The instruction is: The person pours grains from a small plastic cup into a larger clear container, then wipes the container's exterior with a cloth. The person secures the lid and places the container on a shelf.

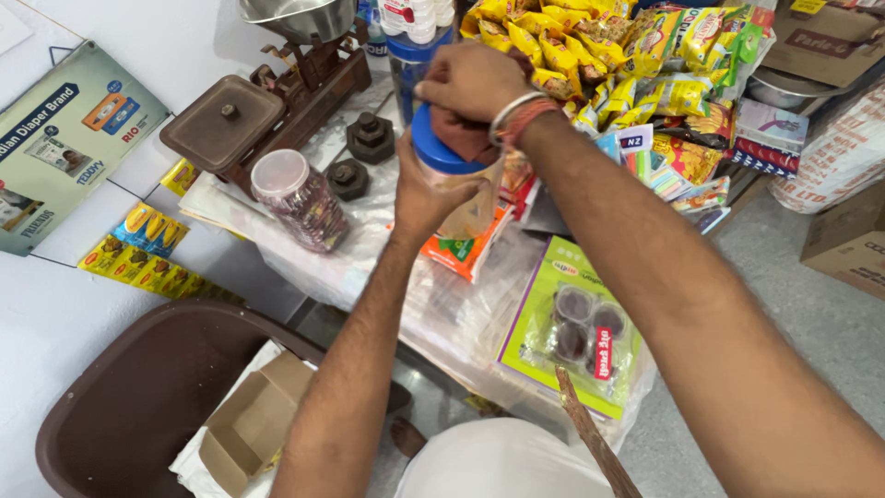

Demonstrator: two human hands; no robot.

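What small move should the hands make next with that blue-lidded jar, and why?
Probably keep turning the lid. The left hand grips the clear plastic jar with a round blue lid around its body, and the right hand sits on top of the lid, which seems seated.

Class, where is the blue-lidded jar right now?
In the head view, centre top: the blue-lidded jar is gripped by the left hand, right hand on its lid, above the counter.

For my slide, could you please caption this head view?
Left hand steadies a blue-lidded jar while the right hand grips its lid, beside a balance scale.
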